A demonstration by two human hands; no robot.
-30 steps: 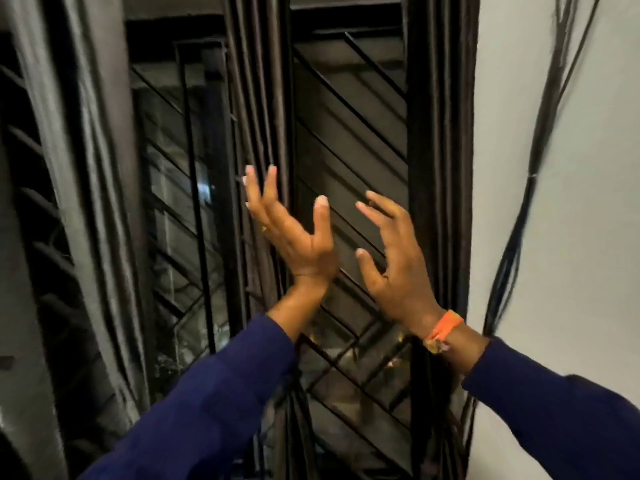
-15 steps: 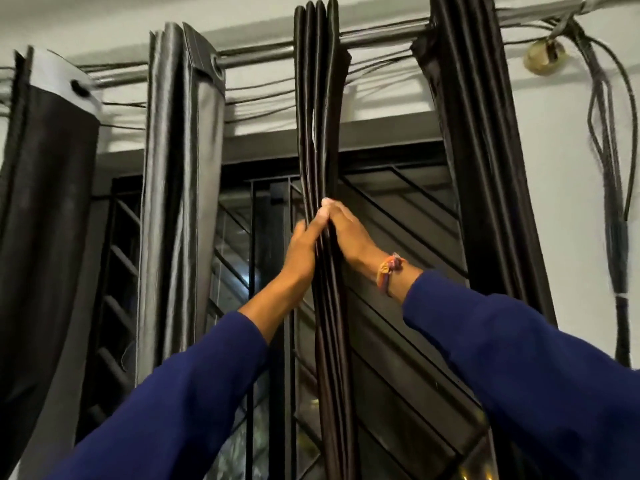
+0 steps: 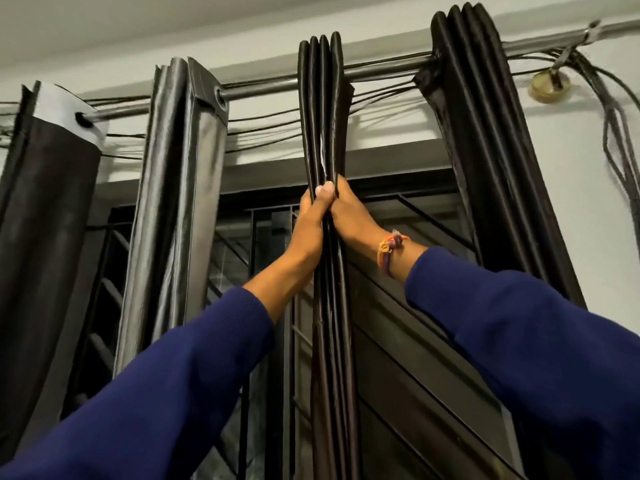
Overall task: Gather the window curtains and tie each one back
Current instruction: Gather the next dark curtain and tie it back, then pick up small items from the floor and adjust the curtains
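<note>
Several dark, shiny curtain panels hang from a metal rod (image 3: 270, 86) above a barred window. The middle curtain (image 3: 322, 109) is bunched into narrow folds. My left hand (image 3: 311, 223) presses on its left side and my right hand (image 3: 349, 216) on its right side, both squeezing the folds together just below the window's top frame. Another gathered curtain (image 3: 485, 133) hangs to the right, a greyer one (image 3: 180, 188) to the left, and a flatter panel (image 3: 45, 202) at the far left. No tie-back is visible.
Behind the curtains stands a dark window with a metal grille (image 3: 415, 341). Black cables (image 3: 616, 133) run along the rod and drop down the white wall at the right. A round brass fitting (image 3: 549, 85) sits on the wall near the rod's end.
One second ago both hands were open in front of the grille. They then rose and closed on the middle curtain; since half a second ago they have held the folds at about the same spot.
</note>
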